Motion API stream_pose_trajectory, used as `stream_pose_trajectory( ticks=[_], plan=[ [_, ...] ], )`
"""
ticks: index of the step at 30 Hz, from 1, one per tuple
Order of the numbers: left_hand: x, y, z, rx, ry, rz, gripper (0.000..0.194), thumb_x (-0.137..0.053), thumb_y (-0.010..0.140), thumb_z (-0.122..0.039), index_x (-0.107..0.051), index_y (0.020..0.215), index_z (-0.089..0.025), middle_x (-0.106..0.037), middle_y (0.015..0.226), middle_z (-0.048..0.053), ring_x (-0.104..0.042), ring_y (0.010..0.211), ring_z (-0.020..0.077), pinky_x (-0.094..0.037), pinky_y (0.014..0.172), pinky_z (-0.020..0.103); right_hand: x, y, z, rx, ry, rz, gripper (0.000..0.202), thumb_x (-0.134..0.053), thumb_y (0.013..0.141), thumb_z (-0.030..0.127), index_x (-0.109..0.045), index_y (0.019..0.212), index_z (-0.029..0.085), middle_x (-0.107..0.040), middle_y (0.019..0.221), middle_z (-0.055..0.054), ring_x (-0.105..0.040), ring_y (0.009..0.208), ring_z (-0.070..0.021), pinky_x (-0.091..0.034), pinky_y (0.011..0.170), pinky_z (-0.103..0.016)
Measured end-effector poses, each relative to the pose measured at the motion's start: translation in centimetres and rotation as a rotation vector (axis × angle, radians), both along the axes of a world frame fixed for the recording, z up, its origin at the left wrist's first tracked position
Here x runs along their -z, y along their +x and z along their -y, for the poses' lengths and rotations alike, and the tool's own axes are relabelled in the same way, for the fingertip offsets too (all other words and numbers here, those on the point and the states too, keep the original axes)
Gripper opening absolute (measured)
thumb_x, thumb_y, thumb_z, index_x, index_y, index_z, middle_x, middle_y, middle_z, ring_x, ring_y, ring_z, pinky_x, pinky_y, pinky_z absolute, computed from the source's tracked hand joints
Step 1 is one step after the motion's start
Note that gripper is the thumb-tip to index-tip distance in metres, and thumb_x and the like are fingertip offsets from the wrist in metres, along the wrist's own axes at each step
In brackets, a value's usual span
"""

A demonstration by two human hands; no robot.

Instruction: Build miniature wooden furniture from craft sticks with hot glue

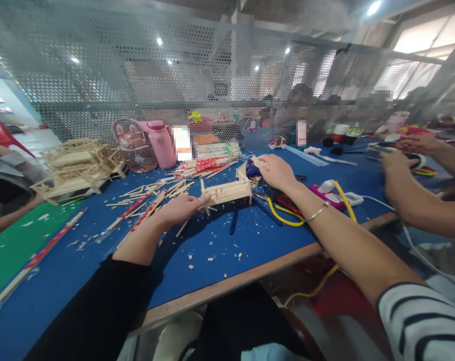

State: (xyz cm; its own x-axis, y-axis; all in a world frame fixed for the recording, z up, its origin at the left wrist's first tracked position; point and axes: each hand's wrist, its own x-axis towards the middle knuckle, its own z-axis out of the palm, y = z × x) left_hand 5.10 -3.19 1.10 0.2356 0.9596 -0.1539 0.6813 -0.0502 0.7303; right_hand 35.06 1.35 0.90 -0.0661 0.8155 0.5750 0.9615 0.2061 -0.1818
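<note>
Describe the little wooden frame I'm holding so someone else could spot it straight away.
On the blue table, look just beyond the left hand, whose fingers pinch its near end. The small stick frame stands alone mid-table, far smaller than the stacked stick models at the far left.

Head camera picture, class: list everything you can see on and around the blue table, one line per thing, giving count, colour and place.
small frame of pale wooden sticks: one, table centre, held at its left end
finished stick models: a stack, pale wood, far left
loose sticks and red-wrapped chopsticks: many, left of centre
pink water bottle: one, back, beside a clear pink jug
yellow-handled cutters: one, right of the frame
blue table: one, strewn with wood chips
co-worker's hands: two, far right
left hand: pinching the frame's end
right hand: on a second stick piece
</note>
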Motion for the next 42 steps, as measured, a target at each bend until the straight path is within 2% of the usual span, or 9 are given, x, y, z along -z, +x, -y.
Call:
stream_pose_trajectory(
  ticks=[5,7,9,11,14,17,20,30,42],
  plan=[
    [-1.5,-2.0,0.5,0.148,-0.244,0.091,0.034,-0.073,0.056,-0.046,-0.052,0.059,-0.019,-0.033,0.048,-0.005,-0.025,0.041,0.0063,-0.016,0.041,0.022,-0.1,-1.6,5.0,-0.096,0.069,-0.332,0.020,-0.047,0.081,0.025,-0.064,0.092,0.021,-0.063,0.070,-0.002,-0.055,0.064,-0.0174,-0.042,0.065,-0.030],
    [-2.4,-2.9,0.2,0.086,-0.239,0.258,0.026,-0.070,0.062,-0.037,-0.052,0.065,-0.018,-0.033,0.051,-0.006,-0.026,0.042,0.0054,-0.017,0.040,0.019,-0.5,-2.0,6.5,-0.153,0.152,-0.471,0.017,-0.048,0.082,0.028,-0.063,0.087,0.020,-0.061,0.067,-0.001,-0.052,0.060,-0.0144,-0.041,0.062,-0.028],
    [-3.3,-3.2,-0.2,-0.024,-0.170,0.517,0.015,-0.062,0.067,-0.025,-0.054,0.077,-0.018,-0.031,0.051,-0.007,-0.025,0.041,0.0050,-0.020,0.039,0.018,-1.2,-2.6,7.5,-0.236,0.207,-0.589,0.018,-0.049,0.083,0.032,-0.061,0.081,0.019,-0.059,0.066,0.000,-0.050,0.058,-0.0124,-0.041,0.061,-0.027],
    [-3.8,-2.7,-0.4,-0.109,-0.010,0.762,0.023,-0.055,0.067,-0.014,-0.053,0.090,-0.019,-0.033,0.052,-0.007,-0.031,0.042,0.0060,-0.027,0.041,0.018,-1.9,-3.9,8.1,-0.361,0.187,-0.670,0.020,-0.050,0.083,0.034,-0.061,0.076,0.019,-0.060,0.067,0.000,-0.051,0.061,-0.0118,-0.042,0.062,-0.026],
    [-3.6,-0.6,-0.1,-0.174,0.308,0.924,0.033,-0.052,0.072,-0.014,-0.052,0.104,-0.023,-0.054,0.066,-0.003,-0.054,0.060,0.0100,-0.042,0.056,0.021,-2.5,-7.0,8.4,-0.554,0.037,-0.715,0.020,-0.054,0.082,0.034,-0.063,0.074,0.018,-0.064,0.074,0.000,-0.055,0.069,-0.0123,-0.045,0.068,-0.027],
    [-2.5,1.8,1.0,-0.069,0.455,0.928,0.039,-0.055,0.080,-0.024,-0.049,0.119,-0.026,-0.065,0.104,0.004,-0.059,0.098,0.0161,-0.046,0.080,0.029,-2.1,-10.3,8.3,-0.656,-0.152,-0.741,0.020,-0.056,0.081,0.034,-0.066,0.081,0.018,-0.066,0.075,-0.001,-0.056,0.066,-0.0116,-0.045,0.065,-0.027],
    [-1.4,3.3,1.9,0.065,0.450,0.887,0.048,-0.054,0.083,-0.030,-0.043,0.130,-0.025,-0.063,0.116,0.008,-0.055,0.111,0.0193,-0.043,0.092,0.035,-1.0,-12.4,8.0,-0.724,-0.182,-0.789,0.020,-0.057,0.080,0.034,-0.067,0.087,0.018,-0.067,0.078,-0.001,-0.058,0.067,-0.0119,-0.047,0.065,-0.027],
    [-0.4,4.5,3.1,0.206,0.385,0.854,0.057,-0.050,0.087,-0.031,-0.031,0.141,-0.024,-0.060,0.123,0.009,-0.050,0.121,0.0210,-0.036,0.105,0.041,0.8,-12.4,8.3,-0.636,-0.087,-0.905,0.019,-0.058,0.077,0.035,-0.062,0.076,0.017,-0.063,0.068,0.000,-0.054,0.060,-0.0115,-0.043,0.058,-0.025],
    [-0.3,4.1,2.4,0.223,0.667,0.630,0.058,-0.044,0.090,-0.036,-0.023,0.143,-0.025,-0.053,0.132,0.010,-0.045,0.126,0.0209,-0.035,0.105,0.041,0.2,-11.3,8.9,-0.530,0.100,-0.902,0.017,-0.058,0.078,0.031,-0.067,0.075,0.017,-0.067,0.072,-0.001,-0.057,0.066,-0.0123,-0.045,0.066,-0.024]
  ],
)
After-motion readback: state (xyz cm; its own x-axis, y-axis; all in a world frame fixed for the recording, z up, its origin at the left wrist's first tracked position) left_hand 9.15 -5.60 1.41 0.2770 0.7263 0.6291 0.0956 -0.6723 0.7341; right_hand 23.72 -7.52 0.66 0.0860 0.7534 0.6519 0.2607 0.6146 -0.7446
